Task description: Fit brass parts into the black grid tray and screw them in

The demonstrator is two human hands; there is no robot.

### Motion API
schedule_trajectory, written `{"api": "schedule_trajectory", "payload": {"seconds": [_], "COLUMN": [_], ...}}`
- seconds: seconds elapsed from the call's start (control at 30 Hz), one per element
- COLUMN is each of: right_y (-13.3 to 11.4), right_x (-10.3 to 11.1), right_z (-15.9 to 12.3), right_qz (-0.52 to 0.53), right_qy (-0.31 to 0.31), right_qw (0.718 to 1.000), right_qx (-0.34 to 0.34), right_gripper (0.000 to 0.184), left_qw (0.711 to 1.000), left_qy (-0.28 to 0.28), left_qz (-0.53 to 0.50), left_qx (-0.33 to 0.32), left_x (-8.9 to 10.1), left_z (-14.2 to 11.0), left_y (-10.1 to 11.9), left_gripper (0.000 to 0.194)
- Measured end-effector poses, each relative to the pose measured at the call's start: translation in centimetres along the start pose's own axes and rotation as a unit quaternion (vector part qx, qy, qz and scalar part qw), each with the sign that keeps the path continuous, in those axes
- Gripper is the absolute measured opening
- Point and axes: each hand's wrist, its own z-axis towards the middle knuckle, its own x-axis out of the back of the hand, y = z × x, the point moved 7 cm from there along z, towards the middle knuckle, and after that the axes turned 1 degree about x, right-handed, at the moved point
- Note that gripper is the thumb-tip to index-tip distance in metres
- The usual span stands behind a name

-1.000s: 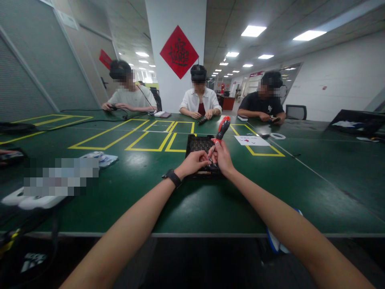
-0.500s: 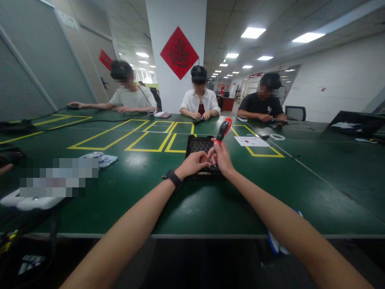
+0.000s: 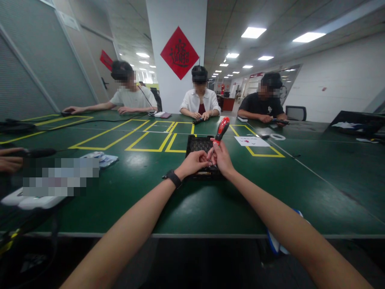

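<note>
A screwdriver (image 3: pixel 222 128) with a red and black handle stands tilted, handle up, in front of me. My right hand (image 3: pixel 222 157) is closed around its lower part, the shaft pointing down between my hands. Beside it, my left hand (image 3: pixel 194 162) has its fingers pinched together close to the shaft's lower end; whatever they hold is too small to make out. Both hands are over a black open case (image 3: pixel 197 141) lying on the green table (image 3: pixel 126 216). My hands hide much of the case's inside.
A white device (image 3: pixel 39 200) and a packet (image 3: pixel 108 160) lie at the left, near another person's hand (image 3: pixel 12 158) holding a dark tool. A paper sheet (image 3: pixel 251 141) and a tape roll (image 3: pixel 277 137) are right of the case. Three people sit across the table.
The screwdriver handle has tipped slightly left; my hands stay over the case. At the left edge, another person's hand with a dark tool has come further into view.
</note>
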Motion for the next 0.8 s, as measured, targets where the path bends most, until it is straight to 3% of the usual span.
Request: {"api": "schedule_trajectory", "payload": {"seconds": [0.07,0.3,0.53,0.63,0.73,0.8], "right_y": [-0.2,-0.1,0.0,-0.5,-0.4,0.8], "right_x": [0.0,0.0,-0.1,1.2,4.7,6.7], "right_z": [-0.1,0.0,0.2,1.1,3.0,5.0], "right_qz": [-0.001,0.003,0.004,-0.008,-0.024,-0.045], "right_qy": [0.002,0.000,-0.003,0.053,0.176,0.214], "right_qw": [1.000,1.000,1.000,0.998,0.984,0.975], "right_qx": [-0.001,-0.006,0.000,0.013,0.022,-0.047], "right_gripper": [0.042,0.041,0.037,0.035,0.031,0.022], "left_qw": [0.999,0.997,0.999,0.999,0.997,0.996], "left_qy": [0.017,-0.018,-0.028,-0.027,-0.016,-0.013], "left_qz": [0.035,0.064,0.015,-0.040,-0.079,-0.084], "left_qx": [0.001,-0.034,-0.023,0.000,0.015,0.015], "left_x": [0.2,0.0,-0.1,0.0,0.2,0.3], "left_z": [0.0,-0.1,0.0,0.2,0.3,0.3], "left_y": [-0.1,0.3,0.3,-0.3,-0.7,-0.7], "left_gripper": [0.023,0.021,0.025,0.028,0.029,0.027]}}
